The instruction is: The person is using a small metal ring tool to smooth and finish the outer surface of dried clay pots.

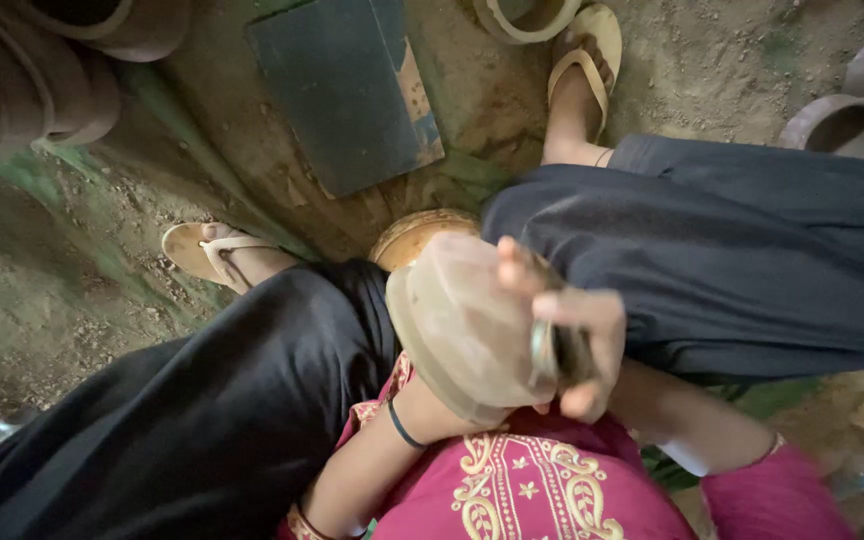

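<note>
The clay pot [462, 325] sits in the person's lap, nearest the camera, above the red embroidered top [522, 485]. The left hand [432, 410] is under the pot, fingers hidden. The right hand [572, 340] presses the pot's base, fingers grasping a flat tool [555, 352]. Beyond the pot lies a dark board [347, 90].

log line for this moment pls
left hand under clay pot | right hand presses small tool on pot | seated, pot over lap

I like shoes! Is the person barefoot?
No, a tan sandal is on one foot and another sandal is on the other.
</note>
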